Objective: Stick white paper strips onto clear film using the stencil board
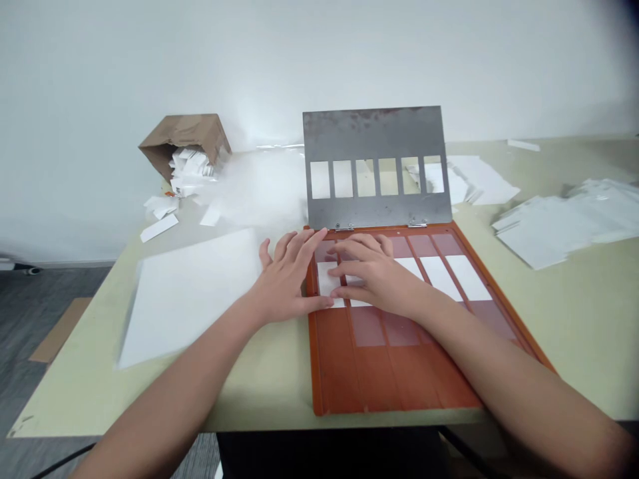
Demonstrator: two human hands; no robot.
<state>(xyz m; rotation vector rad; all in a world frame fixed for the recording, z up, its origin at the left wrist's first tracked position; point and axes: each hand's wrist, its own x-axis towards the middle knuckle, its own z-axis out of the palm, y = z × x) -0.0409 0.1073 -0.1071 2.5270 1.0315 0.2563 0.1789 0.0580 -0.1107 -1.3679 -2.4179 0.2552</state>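
Note:
An orange-brown board (379,379) with long slots lies flat on the table, and a grey metal plate (372,133) with a row of rectangular windows stands hinged up at its far edge. White cards (469,276) lie across the slots in a row, over clear plastic strips (369,326). My left hand (287,279) rests at the board's left edge, fingers spread, its thumb at the leftmost card (327,276). Over that same card and its neighbour, my right hand (377,273) reaches in from the right with fingers apart, fingertips touching the leftmost card. The right hand partly hides the cards beneath it.
A stack of white sheets (184,299) lies left of the board. Behind it, a cardboard box (194,130) on its side spills white paper pieces (192,163). Loose piles of white cards (574,219) spread at the right. The pale table (269,392) ends close to me.

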